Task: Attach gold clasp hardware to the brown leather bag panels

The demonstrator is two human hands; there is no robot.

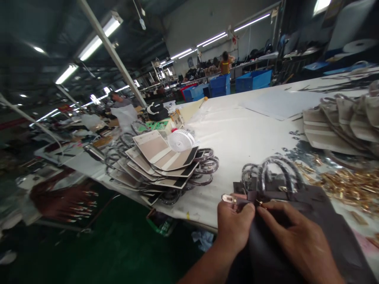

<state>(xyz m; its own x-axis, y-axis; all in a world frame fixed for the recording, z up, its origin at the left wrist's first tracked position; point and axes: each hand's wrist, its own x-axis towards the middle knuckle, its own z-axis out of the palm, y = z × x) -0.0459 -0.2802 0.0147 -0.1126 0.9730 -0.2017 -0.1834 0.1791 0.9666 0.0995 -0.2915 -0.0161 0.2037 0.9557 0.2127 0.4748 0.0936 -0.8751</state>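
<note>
A dark bag panel (310, 219) lies at the table's front edge, with handles (280, 163) in clear wrapping at its far side. My left hand (235, 228) is closed on a dark strap (244, 200) near the panel's upper left. A pale metal plate with a slot (228, 198) shows at the strap's end, above my left fingers. Close beside it, my right hand (299, 236) pinches a small gold metal piece (259, 203) between thumb and forefinger. Its exact kind is too small to tell, and the fingertips partly cover it.
Gold metal fittings (349, 185) are heaped on the right, near stacked beige panels (328, 126). More panels with wrapped handles (162, 157) are piled left, before a white fan (181, 140). Blue bins (219, 85) and a person (225, 65) are farther back. Brown straps (65, 193) hang at left.
</note>
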